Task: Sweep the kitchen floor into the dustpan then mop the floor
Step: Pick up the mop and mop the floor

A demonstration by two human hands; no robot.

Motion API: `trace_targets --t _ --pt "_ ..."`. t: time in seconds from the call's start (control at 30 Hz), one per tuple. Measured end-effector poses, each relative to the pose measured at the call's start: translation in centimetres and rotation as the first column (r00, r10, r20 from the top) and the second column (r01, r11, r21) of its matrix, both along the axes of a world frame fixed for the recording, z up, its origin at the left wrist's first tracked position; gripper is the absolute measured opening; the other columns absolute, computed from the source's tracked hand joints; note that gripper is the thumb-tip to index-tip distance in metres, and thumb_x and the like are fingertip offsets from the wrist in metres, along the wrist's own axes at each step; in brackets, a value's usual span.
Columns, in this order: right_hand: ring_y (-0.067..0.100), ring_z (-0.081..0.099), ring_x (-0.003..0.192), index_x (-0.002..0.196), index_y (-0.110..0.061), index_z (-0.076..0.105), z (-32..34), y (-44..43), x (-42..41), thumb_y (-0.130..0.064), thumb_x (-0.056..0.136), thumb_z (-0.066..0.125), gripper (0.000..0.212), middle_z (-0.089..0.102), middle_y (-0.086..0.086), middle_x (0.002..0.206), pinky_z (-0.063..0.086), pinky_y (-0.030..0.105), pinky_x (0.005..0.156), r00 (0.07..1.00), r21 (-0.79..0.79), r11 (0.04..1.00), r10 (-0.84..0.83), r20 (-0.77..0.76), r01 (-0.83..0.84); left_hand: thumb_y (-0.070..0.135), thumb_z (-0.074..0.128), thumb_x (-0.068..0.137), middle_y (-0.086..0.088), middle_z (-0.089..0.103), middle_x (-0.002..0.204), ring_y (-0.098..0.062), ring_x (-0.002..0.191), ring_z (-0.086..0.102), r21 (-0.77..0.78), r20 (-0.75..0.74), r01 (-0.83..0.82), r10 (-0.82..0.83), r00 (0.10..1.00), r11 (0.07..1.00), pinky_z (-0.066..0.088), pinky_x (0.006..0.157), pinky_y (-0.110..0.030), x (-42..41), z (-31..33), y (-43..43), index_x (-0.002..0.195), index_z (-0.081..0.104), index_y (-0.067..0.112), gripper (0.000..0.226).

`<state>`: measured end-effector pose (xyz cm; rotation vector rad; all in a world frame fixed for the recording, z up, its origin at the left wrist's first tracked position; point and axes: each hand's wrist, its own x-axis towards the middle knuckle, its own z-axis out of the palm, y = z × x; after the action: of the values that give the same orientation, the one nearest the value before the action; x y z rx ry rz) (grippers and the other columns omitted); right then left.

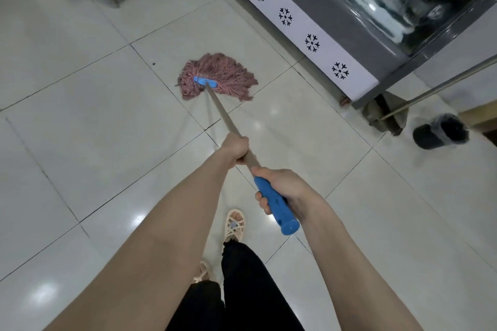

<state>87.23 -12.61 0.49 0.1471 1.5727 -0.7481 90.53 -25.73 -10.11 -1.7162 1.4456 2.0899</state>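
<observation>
The mop lies on the floor, left of the counter; the dustpan sits right.

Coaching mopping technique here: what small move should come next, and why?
Probably draw the pink string mop head back toward the feet: it lies spread flat on the white tiled floor ahead, with left hand and right hand gripping its handle.

Glossy white floor tiles carry my pink string mop, grey dustpan, black lined bin, my sandals.

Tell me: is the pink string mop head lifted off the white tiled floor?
No, the pink string mop head lies spread flat on the white tiled floor.
</observation>
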Motion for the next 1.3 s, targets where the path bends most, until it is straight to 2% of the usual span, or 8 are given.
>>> trace_targets --t 0.1,0.2,0.6,0.73,0.83,0.93,1.17,1.3 --pt "0.014 0.046 0.033 0.093 -0.006 0.047 -0.2 0.1 5.0 -0.030 0.091 0.064 0.029 0.051 0.010 0.057 0.042 0.019 0.037 0.998 -0.009 0.999 0.045 0.039 -0.044 0.009 0.033 0.102 -0.013 0.055 0.074 -0.022 0.061 0.060 -0.029 0.027 -0.050 0.051 0.998 0.998 0.054 0.051 -0.029 5.8 0.0 0.2 0.090 0.041 0.004 0.015" --pt "0.013 0.047 0.032 0.090 -0.007 0.047 -0.5 0.2 9.9 -0.031 0.091 0.063 0.029 0.052 0.009 0.055 0.043 0.018 0.037 0.991 -0.018 0.993 0.121 0.066 -0.120 0.010 0.034 0.101 -0.015 0.057 0.080 -0.022 0.062 0.062 -0.046 0.055 -0.115 0.118 0.992 0.992 0.055 0.048 -0.028 11.9 -0.3 0.5 0.108 0.039 0.002 0.011" --pt "0.011 0.047 0.029 0.090 -0.007 0.045 -0.5 2.9 25.1 -0.027 0.092 0.063 0.027 0.048 0.010 0.067 0.041 0.016 0.034 0.919 -0.090 0.933 0.359 0.160 -0.349 0.006 0.032 0.101 -0.018 0.055 0.088 -0.021 0.064 0.061 -0.078 0.164 -0.349 0.357 0.920 0.934 0.052 0.040 -0.026 31.0 -0.5 4.6 0.130 0.036 -0.006 0.031" --pt "0.009 0.046 0.029 0.090 -0.008 0.046 0.0 3.4 25.2 -0.029 0.092 0.063 0.026 0.049 0.008 0.063 0.040 0.014 0.034 0.899 -0.115 0.906 0.419 0.127 -0.407 -0.003 0.027 0.097 -0.017 0.053 0.081 -0.024 0.068 0.059 -0.118 0.188 -0.360 0.377 0.907 0.925 0.045 0.032 -0.022 31.7 0.6 5.7 0.100 0.043 -0.003 0.016" --pt "0.008 0.045 0.028 0.090 -0.010 0.047 0.3 4.6 24.8 -0.029 0.092 0.062 0.025 0.048 0.007 0.063 0.038 0.012 0.033 0.892 -0.100 0.896 0.441 0.099 -0.432 -0.005 0.027 0.095 -0.015 0.053 0.081 -0.031 0.086 0.058 -0.114 0.185 -0.381 0.396 0.899 0.918 0.050 0.049 -0.031 31.4 0.8 7.1 0.074 0.035 0.006 0.025" --pt "0.007 0.043 0.028 0.091 -0.010 0.047 0.4 7.6 23.6 -0.032 0.092 0.061 0.027 0.048 0.007 0.062 0.038 0.013 0.033 0.900 -0.072 0.904 0.427 0.085 -0.422 -0.004 0.027 0.095 -0.019 0.054 0.094 -0.033 0.090 0.058 -0.093 0.176 -0.361 0.372 0.912 0.928 0.048 0.058 -0.033 30.2 0.4 9.8 0.074 0.035 0.007 0.025" --pt "0.007 0.043 0.028 0.097 -0.007 0.047 1.1 17.6 19.1 -0.035 0.092 0.062 0.032 0.048 0.006 0.062 0.036 0.012 0.031 0.947 -0.011 0.948 0.318 0.043 -0.318 -0.004 0.027 0.095 -0.015 0.052 0.084 -0.036 0.091 0.059 -0.043 0.126 -0.249 0.253 0.959 0.967 0.053 0.082 -0.042 24.4 0.0 18.7 0.072 0.030 0.009 0.027" --pt "0.007 0.044 0.029 0.100 -0.008 0.051 2.1 24.2 16.3 -0.035 0.092 0.061 0.030 0.049 0.005 0.060 0.036 0.012 0.033 0.964 -0.004 0.964 0.265 -0.012 -0.266 -0.002 0.027 0.095 -0.016 0.052 0.089 -0.036 0.094 0.061 -0.028 0.091 -0.137 0.139 0.986 0.990 0.053 0.090 -0.046 20.6 0.7 25.0 0.096 0.033 0.000 0.007"
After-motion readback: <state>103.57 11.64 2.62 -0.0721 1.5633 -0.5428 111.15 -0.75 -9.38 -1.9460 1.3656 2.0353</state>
